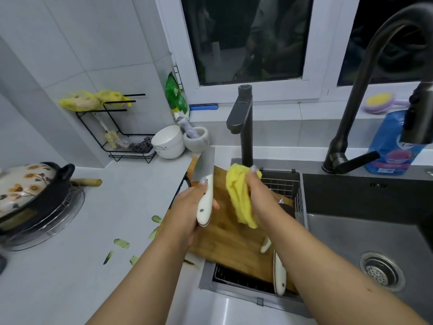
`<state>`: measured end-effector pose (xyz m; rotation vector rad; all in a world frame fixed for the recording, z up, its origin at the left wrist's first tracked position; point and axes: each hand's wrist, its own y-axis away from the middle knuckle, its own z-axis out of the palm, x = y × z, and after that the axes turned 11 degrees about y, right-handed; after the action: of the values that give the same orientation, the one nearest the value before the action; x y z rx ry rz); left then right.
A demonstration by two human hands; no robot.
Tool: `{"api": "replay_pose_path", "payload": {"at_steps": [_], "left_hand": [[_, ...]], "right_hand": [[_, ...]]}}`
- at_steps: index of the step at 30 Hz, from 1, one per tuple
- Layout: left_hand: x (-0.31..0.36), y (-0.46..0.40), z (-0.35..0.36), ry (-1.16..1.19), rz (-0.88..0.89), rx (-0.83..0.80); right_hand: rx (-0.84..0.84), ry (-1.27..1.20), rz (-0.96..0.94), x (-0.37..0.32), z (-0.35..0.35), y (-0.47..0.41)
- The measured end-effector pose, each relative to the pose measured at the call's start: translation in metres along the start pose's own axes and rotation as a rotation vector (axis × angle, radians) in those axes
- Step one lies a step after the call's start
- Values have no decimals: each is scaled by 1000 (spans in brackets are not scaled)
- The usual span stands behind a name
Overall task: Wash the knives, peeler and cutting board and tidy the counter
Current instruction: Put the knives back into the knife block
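Observation:
My left hand (187, 207) grips the white handle of a wide-bladed knife (204, 181), blade pointing up and away over the sink's left edge. Just to its right, my right hand (260, 195) holds a yellow cloth (239, 195) that hangs down beside the blade. Below both lies a wooden cutting board (229, 240), resting tilted on a wire rack (283, 186) in the sink. A second white-handled knife (280, 275) lies at the board's near right edge, partly under my right forearm. Another small white handle (266, 246) shows beside it; what tool it belongs to I cannot tell.
Vegetable peel scraps (121, 243) litter the white counter at left. A flowered pot (28, 191) sits on a metal trivet. White bowls (168, 141), a mortar (196, 139) and a black wire stand (117, 127) line the wall. Two dark faucets (243, 123) rise behind the grey sink (365, 242).

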<state>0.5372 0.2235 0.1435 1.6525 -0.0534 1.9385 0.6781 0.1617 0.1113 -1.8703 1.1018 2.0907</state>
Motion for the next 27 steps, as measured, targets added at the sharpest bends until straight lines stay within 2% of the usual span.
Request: {"api": "replay_pose_path", "payload": {"at_steps": [3,6,8,11,14,18,20,23,27], "left_hand": [[8,5,-8,92,4,0],[17,13,-17,201,-36,-6],[23,17,-23,312,-86,-22],[29,19,-34,421,-114,-49],[36,20,-45,499,-115,-76],[54,34,-64,538,-104,-147],[63,43,-78,396,-68,-119],[81,55,-114,109,63,57],[102,72,-178,-32,253,322]], "right_hand": [[-95,325,-150,12,17,-2],[8,321,-377,10,31,6],[59,283,-595,9,40,21],[106,401,-973,4,58,41],[166,515,-1180,-1,81,51],[198,416,-1275,-13,107,60],[179,379,-1293,-20,119,62],[192,341,-1291,-32,144,71],[161,198,-1196,-53,191,97]]}}
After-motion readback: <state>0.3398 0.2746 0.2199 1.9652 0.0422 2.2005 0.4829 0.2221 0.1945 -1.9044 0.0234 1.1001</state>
